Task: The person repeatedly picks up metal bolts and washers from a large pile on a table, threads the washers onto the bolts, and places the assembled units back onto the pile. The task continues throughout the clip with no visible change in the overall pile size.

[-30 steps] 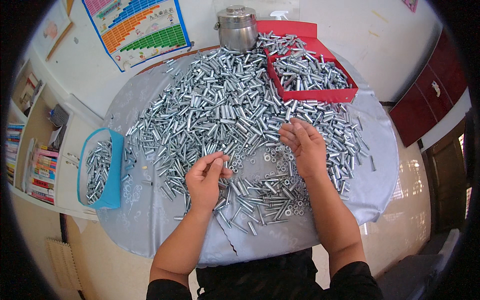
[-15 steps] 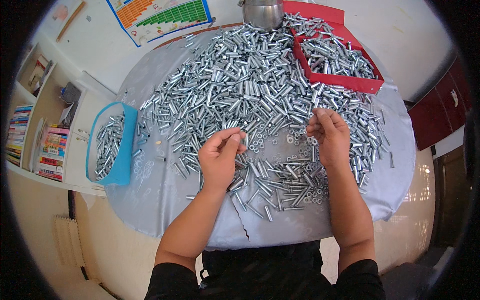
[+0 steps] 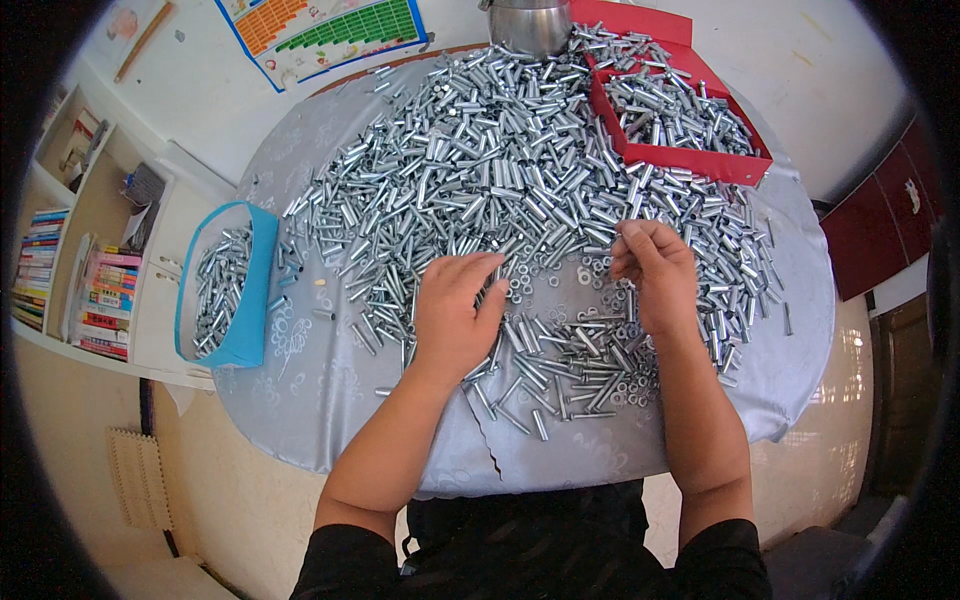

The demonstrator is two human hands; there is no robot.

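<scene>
A big heap of short silver metal tubes (image 3: 500, 180) covers a round table under a grey cloth (image 3: 330, 400). My left hand (image 3: 455, 312) lies palm down at the heap's near edge, fingers stretched toward a patch of small metal washers (image 3: 560, 290). My right hand (image 3: 655, 275) rests on the tubes to the right of the washers. Its fingertips curl down onto the pieces, and what they pinch is hidden. Loose tubes and washers lie between and below both hands.
A blue box (image 3: 240, 290) partly filled with tubes sits at the table's left edge. A red tray (image 3: 740, 165) full of tubes stands at the back right, beside a steel pot (image 3: 530, 25). Shelves with books (image 3: 100, 300) are on the left, and a red cabinet (image 3: 870, 230) on the right.
My head has tipped down, so the table sits higher in view. My left hand has unfolded from a pinch and reached right toward the washers. The right hand has stayed over the tubes.
</scene>
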